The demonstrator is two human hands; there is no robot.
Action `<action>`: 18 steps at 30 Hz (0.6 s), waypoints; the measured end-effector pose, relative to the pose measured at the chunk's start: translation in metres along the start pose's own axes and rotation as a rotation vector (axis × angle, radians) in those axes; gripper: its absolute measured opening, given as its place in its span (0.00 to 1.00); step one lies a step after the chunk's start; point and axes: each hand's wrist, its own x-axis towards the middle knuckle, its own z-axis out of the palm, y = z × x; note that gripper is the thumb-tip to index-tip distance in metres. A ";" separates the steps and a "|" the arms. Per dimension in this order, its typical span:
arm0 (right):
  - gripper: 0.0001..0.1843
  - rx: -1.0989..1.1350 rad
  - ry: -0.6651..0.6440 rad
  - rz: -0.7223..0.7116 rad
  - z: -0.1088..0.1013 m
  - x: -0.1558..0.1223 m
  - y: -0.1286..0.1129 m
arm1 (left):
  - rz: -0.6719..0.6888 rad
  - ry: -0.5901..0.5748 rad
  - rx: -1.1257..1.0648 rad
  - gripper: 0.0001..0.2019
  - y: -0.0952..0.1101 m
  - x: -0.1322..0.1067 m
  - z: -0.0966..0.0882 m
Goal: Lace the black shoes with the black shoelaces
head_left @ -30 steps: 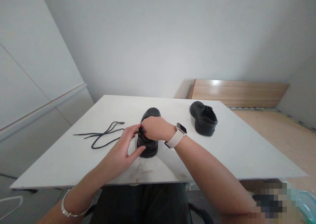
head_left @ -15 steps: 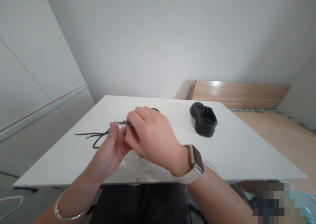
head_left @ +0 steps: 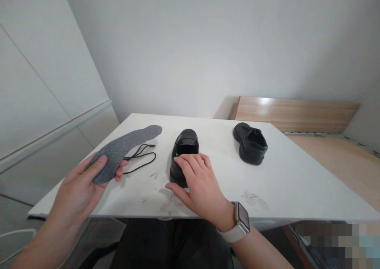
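Observation:
My left hand (head_left: 80, 184) holds a grey felt insole (head_left: 124, 148) by its near end, lifted above the left part of the white table (head_left: 297, 182). My right hand (head_left: 197, 180) rests on the heel of the near black shoe (head_left: 184, 148) in the middle of the table, fingers curved over its back and thumb spread beside it. A white-strapped watch sits on that wrist. A black shoelace (head_left: 142, 158) lies loose on the table, partly hidden under the insole.
A second black shoe (head_left: 251, 143) stands farther back to the right. Grey scuff marks show near the table's front edge. A wooden board (head_left: 293, 114) leans low against the far wall. White cabinet fronts run along the left.
The grey insole has come out of the near shoe and now sits in my left hand, out to the left. My right hand has dropped back onto the shoe's heel.

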 end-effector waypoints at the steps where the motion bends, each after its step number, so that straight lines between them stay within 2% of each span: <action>1: 0.26 -0.020 -0.023 0.024 0.004 -0.003 0.002 | -0.016 -0.028 0.033 0.14 -0.009 0.006 -0.005; 3: 0.25 -0.047 -0.040 0.064 0.011 -0.006 0.004 | -0.029 -0.091 0.187 0.25 -0.028 0.017 -0.015; 5: 0.22 -0.061 -0.034 0.090 0.015 -0.007 0.004 | 0.029 -0.097 0.507 0.31 -0.045 0.026 -0.023; 7: 0.19 -0.065 -0.030 0.102 0.017 -0.006 0.004 | 0.198 -0.041 0.858 0.31 -0.055 0.031 -0.028; 9: 0.17 -0.062 -0.033 0.109 0.018 -0.004 0.004 | 0.430 0.054 1.094 0.29 -0.059 0.032 -0.029; 11: 0.17 -0.053 -0.031 0.114 0.020 -0.003 0.003 | 0.629 0.125 1.146 0.27 -0.057 0.026 -0.023; 12: 0.17 -0.047 -0.028 0.116 0.021 -0.002 0.003 | 0.691 0.114 1.121 0.26 -0.056 0.020 -0.017; 13: 0.17 -0.038 -0.025 0.117 0.022 -0.001 0.002 | 0.722 0.059 1.067 0.26 -0.055 0.013 -0.008; 15: 0.17 -0.015 -0.016 0.119 0.023 0.001 0.001 | 0.708 -0.165 0.909 0.28 -0.056 -0.004 0.015; 16: 0.17 -0.001 -0.008 0.118 0.024 0.001 -0.001 | 0.675 -0.282 0.848 0.33 -0.058 -0.013 0.029; 18: 0.17 0.034 0.014 0.115 0.023 0.002 -0.004 | 0.637 -0.408 0.752 0.44 -0.064 -0.027 0.056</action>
